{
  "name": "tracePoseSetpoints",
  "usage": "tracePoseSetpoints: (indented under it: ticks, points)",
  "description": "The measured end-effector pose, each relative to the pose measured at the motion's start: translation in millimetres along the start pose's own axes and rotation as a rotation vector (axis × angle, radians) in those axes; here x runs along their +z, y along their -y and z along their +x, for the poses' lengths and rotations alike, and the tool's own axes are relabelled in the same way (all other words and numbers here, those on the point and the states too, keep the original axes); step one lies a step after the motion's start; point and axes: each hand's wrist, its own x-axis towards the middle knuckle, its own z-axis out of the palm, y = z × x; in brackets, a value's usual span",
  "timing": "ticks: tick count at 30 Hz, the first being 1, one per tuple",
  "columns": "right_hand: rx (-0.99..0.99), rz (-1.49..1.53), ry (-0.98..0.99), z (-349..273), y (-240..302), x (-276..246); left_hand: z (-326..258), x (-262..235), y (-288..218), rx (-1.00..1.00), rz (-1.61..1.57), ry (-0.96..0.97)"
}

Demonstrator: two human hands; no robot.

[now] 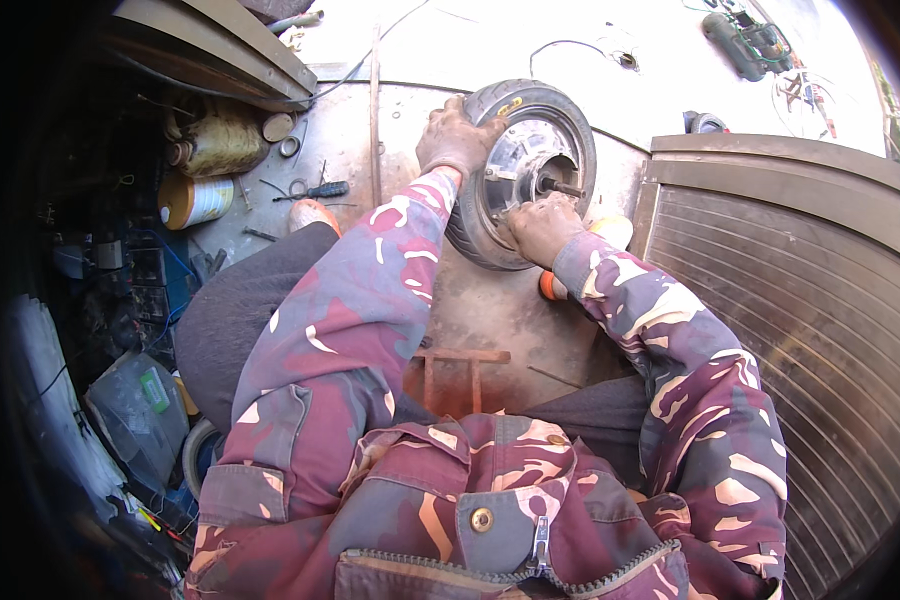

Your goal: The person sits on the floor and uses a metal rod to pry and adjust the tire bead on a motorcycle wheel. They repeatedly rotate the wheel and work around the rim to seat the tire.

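A wheel with a black tyre (582,128) and a silver metal hub (505,172) stands tilted on the floor in front of me. From the hub's middle a dark axle (562,187) sticks out toward the right. My left hand (457,137) is closed over the tyre's upper left side, its fingers reaching to the rim. Lower down, my right hand (545,228) is closed against the lower part of the hub, just below the axle. Its fingers are curled, and I cannot make out what is in them.
A screwdriver (328,189), a wooden stick (375,120) and small rings lie at the left, near a dirty jug (225,142) and an orange-and-white can (198,200). A ribbed brown shutter panel (790,270) bounds the right. Wires and a dark green device (735,48) lie farther off.
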Motion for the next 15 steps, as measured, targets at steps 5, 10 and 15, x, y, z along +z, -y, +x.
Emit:
tracePoseSetpoints:
  ticks: [5,10,15]
  points:
    - [0.354,0.396,-0.032,3.9,-1.3,33.2,-2.1,-0.9,-1.2,-0.023,0.002,0.024]
    - [0.963,1.579,-0.048,11.1,16.0,65.2,-5.4,-0.5,-3.1,-0.016,0.007,-0.021]
    - [1.041,1.710,0.054,8.9,12.9,66.0,-6.1,-1.1,-2.9,-0.012,0.002,-0.017]
